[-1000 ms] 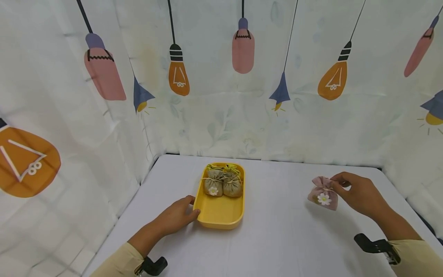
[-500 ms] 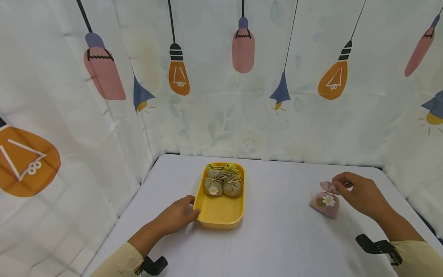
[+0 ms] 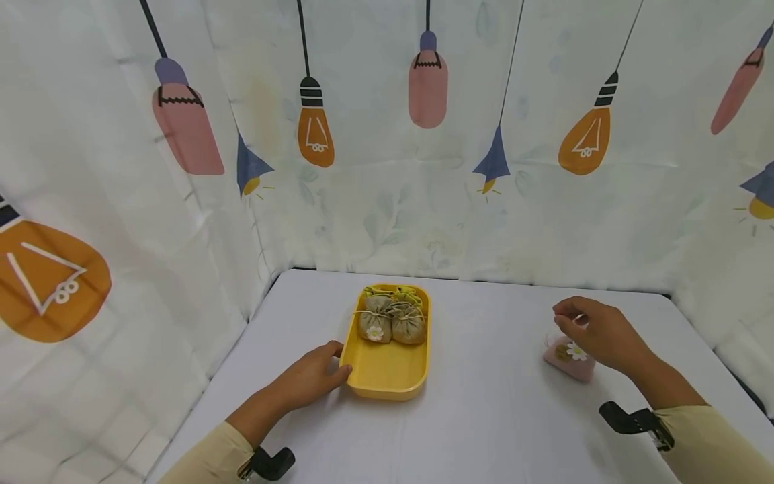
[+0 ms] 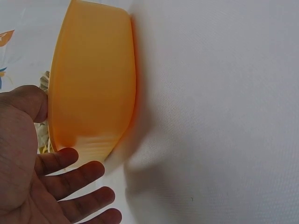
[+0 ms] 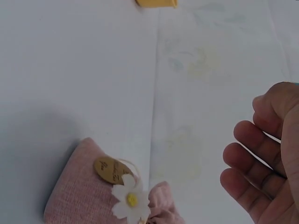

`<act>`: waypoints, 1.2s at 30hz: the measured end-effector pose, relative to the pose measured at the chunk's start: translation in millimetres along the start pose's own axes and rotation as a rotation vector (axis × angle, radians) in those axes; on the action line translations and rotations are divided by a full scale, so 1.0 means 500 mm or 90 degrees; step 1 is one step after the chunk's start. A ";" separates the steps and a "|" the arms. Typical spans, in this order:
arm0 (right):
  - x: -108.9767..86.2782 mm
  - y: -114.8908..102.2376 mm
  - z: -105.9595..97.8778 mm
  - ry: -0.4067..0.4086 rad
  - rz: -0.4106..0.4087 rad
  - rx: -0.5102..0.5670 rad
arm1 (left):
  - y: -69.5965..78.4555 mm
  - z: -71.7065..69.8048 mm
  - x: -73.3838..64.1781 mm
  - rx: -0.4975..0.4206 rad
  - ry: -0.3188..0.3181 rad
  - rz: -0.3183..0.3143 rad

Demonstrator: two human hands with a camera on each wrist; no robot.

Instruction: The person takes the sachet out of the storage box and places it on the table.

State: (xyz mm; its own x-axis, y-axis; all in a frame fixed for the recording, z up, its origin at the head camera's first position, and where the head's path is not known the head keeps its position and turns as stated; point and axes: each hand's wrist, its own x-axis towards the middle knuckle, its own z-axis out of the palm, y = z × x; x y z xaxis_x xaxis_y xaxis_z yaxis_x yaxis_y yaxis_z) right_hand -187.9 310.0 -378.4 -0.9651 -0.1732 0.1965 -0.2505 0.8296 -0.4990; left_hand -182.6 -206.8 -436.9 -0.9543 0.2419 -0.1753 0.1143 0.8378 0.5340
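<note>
A yellow plastic tray (image 3: 387, 370) stands left of the table's middle. At its left rim, my left hand (image 3: 311, 376) holds on with the thumb at the edge and the index finger against the outer wall; the other fingers (image 4: 88, 205) spread loosely. Two drawstring pouches (image 3: 392, 323), greenish-beige, sit in the tray's far half, with yellow-green cloth behind them. On the right lies a pink drawstring pouch (image 5: 74, 196) with a white flower and an oval brown tag. My right hand (image 3: 598, 336) hovers just above it, fingers loosely bent and holding nothing, partly hiding the pouch in the head view.
The table has a white cover (image 3: 478, 403). A pale curtain (image 3: 393, 208) printed with hanging lamps encloses the back and sides. Dark camera mounts (image 3: 272, 464) stick out at both wrists.
My right hand lowered the pink pouch to the table and let it go. It then moved slightly left, above the pouch. My left hand and the tray stayed in place.
</note>
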 end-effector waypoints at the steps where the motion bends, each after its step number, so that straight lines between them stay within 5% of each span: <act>1: 0.003 -0.004 0.003 -0.003 0.000 0.004 | 0.000 0.000 0.000 0.000 0.000 0.001; 36: 0.063 -0.073 0.086 -0.029 -0.056 0.072 | 0.000 0.001 -0.003 0.003 0.000 0.000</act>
State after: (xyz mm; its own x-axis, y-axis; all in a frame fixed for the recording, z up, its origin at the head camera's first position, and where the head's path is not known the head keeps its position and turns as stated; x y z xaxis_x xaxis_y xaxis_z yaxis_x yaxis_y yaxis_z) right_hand -212.4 251.7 -390.4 -0.9409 -0.2690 0.2059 -0.3388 0.7452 -0.5744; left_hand -181.0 -206.8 -437.0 -0.9543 0.2416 -0.1757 0.1150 0.8400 0.5302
